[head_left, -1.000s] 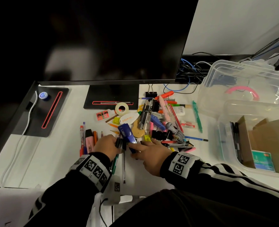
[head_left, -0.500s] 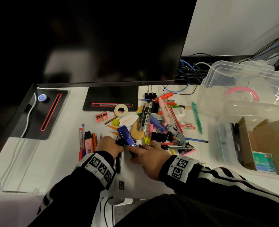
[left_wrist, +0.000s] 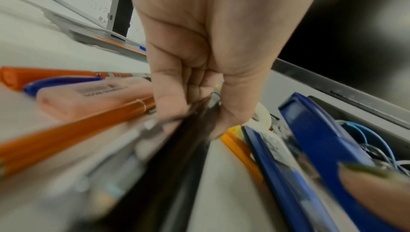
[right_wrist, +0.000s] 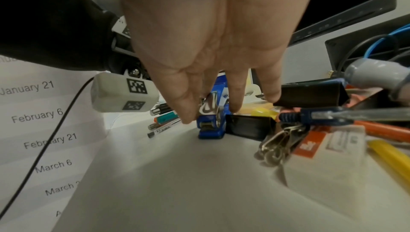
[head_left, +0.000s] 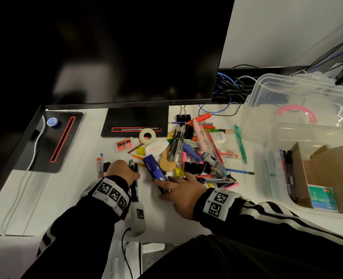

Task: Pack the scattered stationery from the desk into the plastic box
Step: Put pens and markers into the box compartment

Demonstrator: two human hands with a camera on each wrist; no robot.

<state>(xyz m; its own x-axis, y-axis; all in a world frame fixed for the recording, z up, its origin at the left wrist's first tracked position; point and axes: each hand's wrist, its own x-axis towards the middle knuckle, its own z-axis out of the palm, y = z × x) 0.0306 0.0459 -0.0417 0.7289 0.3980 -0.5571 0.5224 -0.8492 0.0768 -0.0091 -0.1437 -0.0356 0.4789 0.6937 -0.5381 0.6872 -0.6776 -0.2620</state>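
Note:
A pile of stationery [head_left: 194, 150] lies mid-desk. The clear plastic box [head_left: 283, 200] stands at the right with pens and cardboard inside. My left hand [head_left: 126, 172] grips a bundle of dark pens [head_left: 135, 190] left of the pile; in the left wrist view its curled fingers [left_wrist: 168, 99] close round the blurred pens [left_wrist: 177, 139]. My right hand [head_left: 170, 184] lies flat with fingers spread, the fingertips [right_wrist: 186, 113] touching the near end of a blue stapler [head_left: 152, 166], which also shows as the blue stapler [right_wrist: 210, 130] on the desk.
A dark monitor [head_left: 126, 47] and its stand base [head_left: 134, 121] fill the back. The box lid [head_left: 287, 97] leans behind the box, with cables [head_left: 227, 85] beside it. A pink highlighter [left_wrist: 93, 95] and orange pencil [left_wrist: 66, 137] lie left of my left hand. Binder clips [right_wrist: 250, 125] sit by the stapler.
My left hand has closed tighter on the pens and drawn a little left. The right hand stays at the stapler's near end with fingers more spread.

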